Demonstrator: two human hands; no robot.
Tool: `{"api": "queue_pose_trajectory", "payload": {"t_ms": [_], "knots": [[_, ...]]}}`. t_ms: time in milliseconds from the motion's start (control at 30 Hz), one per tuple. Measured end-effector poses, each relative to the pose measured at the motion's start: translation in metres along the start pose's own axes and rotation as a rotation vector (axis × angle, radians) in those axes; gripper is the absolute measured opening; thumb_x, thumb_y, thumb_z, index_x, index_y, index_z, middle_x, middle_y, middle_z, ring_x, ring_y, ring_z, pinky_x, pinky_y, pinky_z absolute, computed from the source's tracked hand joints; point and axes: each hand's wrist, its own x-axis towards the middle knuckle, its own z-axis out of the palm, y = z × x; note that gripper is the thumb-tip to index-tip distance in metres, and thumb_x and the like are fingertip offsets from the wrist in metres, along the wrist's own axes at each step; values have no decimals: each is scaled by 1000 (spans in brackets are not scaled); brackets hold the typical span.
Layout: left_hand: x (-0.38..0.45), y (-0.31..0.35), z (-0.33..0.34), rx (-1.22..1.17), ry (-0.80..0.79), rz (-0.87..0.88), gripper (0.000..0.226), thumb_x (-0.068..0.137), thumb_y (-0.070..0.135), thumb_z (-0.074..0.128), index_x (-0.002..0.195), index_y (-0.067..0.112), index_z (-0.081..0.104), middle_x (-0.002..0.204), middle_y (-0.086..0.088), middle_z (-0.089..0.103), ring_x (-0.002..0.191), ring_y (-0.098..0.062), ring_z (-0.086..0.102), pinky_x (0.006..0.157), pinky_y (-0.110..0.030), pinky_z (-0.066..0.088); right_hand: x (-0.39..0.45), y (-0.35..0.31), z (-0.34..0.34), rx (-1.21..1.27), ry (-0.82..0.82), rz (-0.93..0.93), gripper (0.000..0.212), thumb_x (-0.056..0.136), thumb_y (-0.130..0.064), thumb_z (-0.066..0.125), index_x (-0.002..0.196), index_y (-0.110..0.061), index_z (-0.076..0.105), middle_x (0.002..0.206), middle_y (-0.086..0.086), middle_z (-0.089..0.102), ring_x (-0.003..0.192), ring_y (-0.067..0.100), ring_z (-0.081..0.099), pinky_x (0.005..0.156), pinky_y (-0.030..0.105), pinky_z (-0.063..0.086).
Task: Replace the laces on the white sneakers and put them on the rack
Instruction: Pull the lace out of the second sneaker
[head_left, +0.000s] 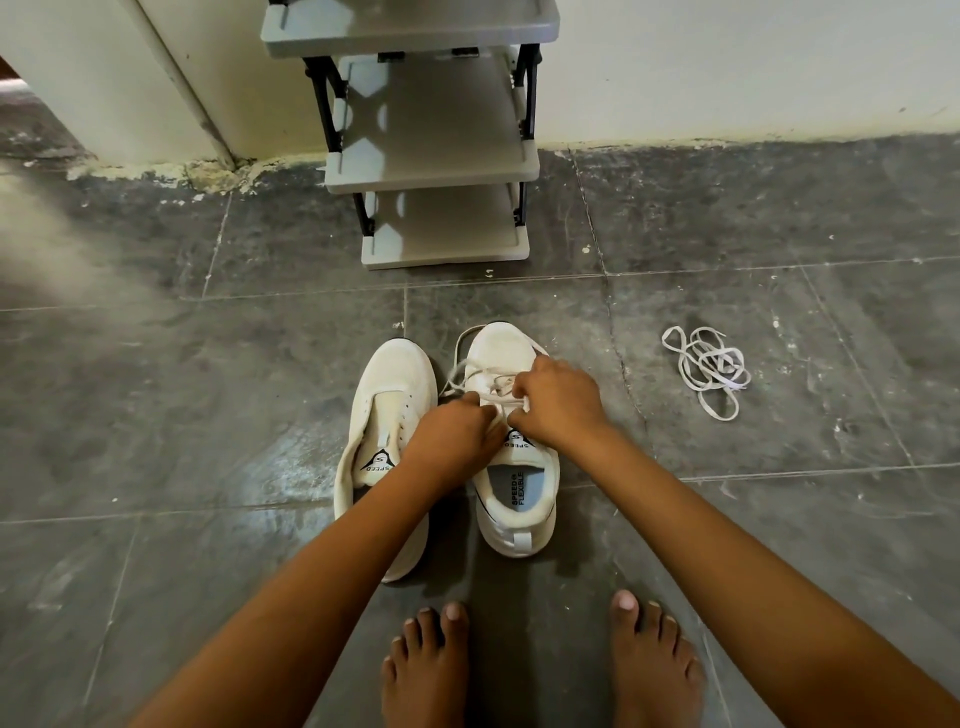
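down on the dark grey tiled floor (208, 415), two white mesh sneakers side by side, toes toward the grey plastic shoe rack with black struts (441, 156) against the pale wall. left-hand white sneaker (395, 384) laceless, eyelets bare, tongue showing a black logo. right-hand white sneaker (511, 499) carrying a white flat lace (485, 387) through its eyelets, loose loops spilling over the toe and to its left. both hands on top of that shoe, over the lacing. left hand (454, 434) curled, fingertips pinching the lace at the middle of the tongue. right hand (558, 402) curled too, pinching the lace just beside the left, knuckles up. hands nearly touching. off to the right, well apart from the shoes, a tangled loose white lace (709, 366) lying on the tiles. two bare feet (654, 670) at the bottom edge, near the heels of the sneakers. rack shelves grey and bare, no shoes on them yet.
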Motion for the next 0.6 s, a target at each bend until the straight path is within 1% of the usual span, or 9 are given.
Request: {"api": "queue_pose_trajectory", "payload": {"t_ms": [67, 133, 233, 267, 333, 367, 433, 500, 600], "knots": [[-1, 0, 0, 3, 0, -4, 35, 97, 34, 42, 100, 6, 63, 100, -15, 57, 88, -33, 58, 70, -37, 42, 4, -3, 0, -95, 59, -27, 31, 88, -27, 53, 115, -17, 63, 121, 7, 53, 114, 26, 48, 88, 35, 39], [0, 0, 0, 21, -13, -3, 35, 97, 34, 42, 100, 5, 62, 102, -15, 56, 89, -34, 58, 69, -36, 40, 8, 0, -4, 0, 89, -40, 23, 89, -23, 55, 107, -16, 67, 115, 4, 56, 110, 23, 50, 87, 33, 38], [1, -4, 0, 60, -31, 1, 35, 97, 34, 42, 105, 5, 60, 108, -14, 56, 94, -33, 57, 70, -36, 40, 5, 7, -14, 568, 106, -49, 13, 84, -17, 67, 94, -9, 71, 93, -3, 56, 84, 10, 54, 80, 26, 41], [-1, -7, -1, 64, -34, -3, 35, 96, 35, 43, 106, 6, 59, 109, -14, 56, 94, -33, 57, 70, -36, 41, 1, 7, -17, 775, 130, -64, 11, 83, -12, 69, 91, -5, 71, 86, -5, 54, 75, 2, 52, 77, 20, 42], [-7, -16, 0, 49, -26, -19, 34, 97, 36, 42, 108, 8, 59, 109, -12, 56, 94, -31, 57, 70, -35, 41, -8, 3, -16, 1048, 176, -70, 9, 82, -7, 69, 89, -1, 70, 81, -8, 55, 70, -2, 53, 73, 12, 42], [-10, -18, -1, 37, -19, -25, 34, 97, 36, 41, 109, 9, 60, 109, -12, 56, 94, -31, 58, 70, -34, 41, -11, 1, -14, 1118, 178, -58, 8, 83, -7, 68, 89, -2, 70, 81, -8, 57, 73, -1, 54, 74, 13, 43], [-9, -15, -2, 25, -11, -23, 36, 97, 36, 41, 113, 10, 59, 111, -12, 56, 96, -31, 58, 71, -34, 42, -9, -1, -5, 1077, 175, -38, 7, 84, -11, 68, 88, -6, 69, 84, -7, 58, 77, 4, 56, 75, 20, 45], [-5, -6, -2, 49, -6, -9, 38, 97, 36, 40, 118, 10, 57, 117, -12, 55, 99, -31, 58, 69, -34, 40, -3, 5, 1, 779, 165, -9, 9, 85, -20, 68, 89, -12, 69, 91, -4, 60, 83, 10, 57, 77, 29, 45], [-1, 5, -2, 134, -14, -16, 38, 98, 37, 37, 117, 10, 56, 116, -11, 55, 99, -30, 58, 66, -32, 35, -3, 17, 4, 410, 68, 30, 20, 84, -30, 65, 101, -20, 68, 107, -1, 60, 99, 17, 57, 80, 31, 45]]}}
